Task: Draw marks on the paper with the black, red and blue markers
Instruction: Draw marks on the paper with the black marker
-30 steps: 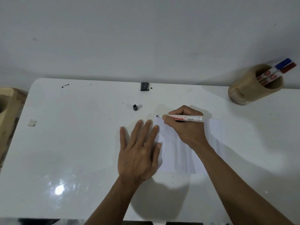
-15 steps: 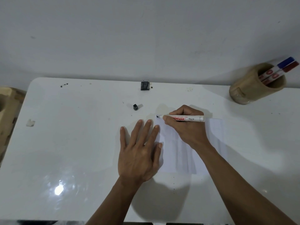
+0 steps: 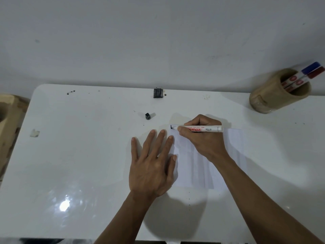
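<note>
The left hand [image 3: 152,166] lies flat and open, pinning the paper's [image 3: 233,148] left edge so it won't slide. The right hand [image 3: 202,138] is closed on the black marker [image 3: 204,129], tip at the sheet's far left corner — a small mark begun. Red marker [image 3: 314,74] and blue marker [image 3: 310,66] wait in the cup [image 3: 263,101] at the surface's [image 3: 88,155] far right corner; the rest of the sheet lies open rightward.

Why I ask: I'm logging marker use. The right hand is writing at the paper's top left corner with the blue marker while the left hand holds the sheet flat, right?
Not blue. The head view shows the right hand using the black marker; the blue marker sits in the wooden cup.
</note>
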The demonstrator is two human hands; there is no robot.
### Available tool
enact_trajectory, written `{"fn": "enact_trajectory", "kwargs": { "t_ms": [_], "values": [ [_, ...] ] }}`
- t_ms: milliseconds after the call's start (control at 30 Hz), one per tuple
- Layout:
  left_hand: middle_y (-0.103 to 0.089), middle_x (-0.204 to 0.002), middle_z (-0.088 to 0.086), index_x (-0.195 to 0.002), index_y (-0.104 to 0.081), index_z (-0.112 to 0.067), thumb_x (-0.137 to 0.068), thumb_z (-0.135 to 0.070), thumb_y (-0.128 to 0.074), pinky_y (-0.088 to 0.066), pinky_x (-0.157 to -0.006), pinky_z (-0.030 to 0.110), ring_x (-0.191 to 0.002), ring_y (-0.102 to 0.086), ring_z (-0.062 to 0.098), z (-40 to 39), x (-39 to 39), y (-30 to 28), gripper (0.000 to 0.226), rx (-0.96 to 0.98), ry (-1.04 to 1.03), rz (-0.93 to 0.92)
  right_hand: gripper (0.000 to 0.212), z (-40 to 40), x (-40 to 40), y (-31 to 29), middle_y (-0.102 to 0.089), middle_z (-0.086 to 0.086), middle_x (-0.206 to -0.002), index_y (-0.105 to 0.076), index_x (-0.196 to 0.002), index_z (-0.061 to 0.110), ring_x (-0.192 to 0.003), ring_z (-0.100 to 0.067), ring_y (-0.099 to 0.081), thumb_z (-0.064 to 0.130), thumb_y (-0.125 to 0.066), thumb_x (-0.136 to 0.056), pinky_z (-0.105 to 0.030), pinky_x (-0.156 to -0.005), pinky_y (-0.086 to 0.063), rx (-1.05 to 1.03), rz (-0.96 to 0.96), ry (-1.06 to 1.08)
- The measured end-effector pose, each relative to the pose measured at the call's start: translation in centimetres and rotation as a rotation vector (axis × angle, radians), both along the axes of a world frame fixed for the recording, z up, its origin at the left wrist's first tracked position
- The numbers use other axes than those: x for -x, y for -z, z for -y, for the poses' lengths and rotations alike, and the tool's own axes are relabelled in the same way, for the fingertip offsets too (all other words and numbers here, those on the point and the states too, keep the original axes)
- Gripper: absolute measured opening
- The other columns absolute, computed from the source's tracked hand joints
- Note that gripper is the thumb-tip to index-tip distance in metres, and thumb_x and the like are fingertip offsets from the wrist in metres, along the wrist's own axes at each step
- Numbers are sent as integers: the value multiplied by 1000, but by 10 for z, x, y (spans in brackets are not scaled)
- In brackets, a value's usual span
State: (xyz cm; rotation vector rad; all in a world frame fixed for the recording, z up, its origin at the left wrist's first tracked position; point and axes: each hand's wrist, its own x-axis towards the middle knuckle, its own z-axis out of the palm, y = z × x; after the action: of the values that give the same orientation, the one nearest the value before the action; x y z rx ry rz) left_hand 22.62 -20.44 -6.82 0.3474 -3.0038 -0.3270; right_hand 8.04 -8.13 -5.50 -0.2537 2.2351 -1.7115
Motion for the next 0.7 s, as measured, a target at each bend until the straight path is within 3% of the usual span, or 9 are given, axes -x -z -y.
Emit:
{"fn": "enact_trajectory", "kwargs": {
  "t_ms": [200,367,533,700],
  "values": [
    [-39,-157,2,-146,-46,-24,-99,-45,-38,-21,-116,65,-151,-26,24,-2,-1,5,52,8,2,-27,16,-1,0,-1,-77,-12,-76,-72,-76,5,-73,-35,-76,9,-87,-78,-48,-65,-62,20,33,-3],
    [-41,-156,2,-144,-49,-25,-98,-45,-41,-21,-116,64,-150,-27,24,-9,-3,21,50,-50,-16,-2,17,-7,4,-4,-76,-9,-80,-69,-81,12,-75,-23,-77,1,-82,-81,-33,-66,-62,191,267,78],
    [-38,-158,-1,-146,-43,-27,-101,-46,-32,-17,-120,61,-151,-24,20,-6,-4,9,51,-138,-11,52,19,-11,-4,-38,-74,-11,-90,-71,-80,12,-86,-24,-74,-4,-81,-81,-37,-73,-62,293,268,90],
    [-57,-137,5,-136,-52,-19,-96,-36,-44,-37,-111,49,-129,-50,25,9,1,-11,44,-299,-175,-103,18,-15,-23,-67,-77,-12,-87,-73,-83,12,-84,-28,-75,-6,-77,-83,-32,-69,-60,382,322,133]
  ]
}}
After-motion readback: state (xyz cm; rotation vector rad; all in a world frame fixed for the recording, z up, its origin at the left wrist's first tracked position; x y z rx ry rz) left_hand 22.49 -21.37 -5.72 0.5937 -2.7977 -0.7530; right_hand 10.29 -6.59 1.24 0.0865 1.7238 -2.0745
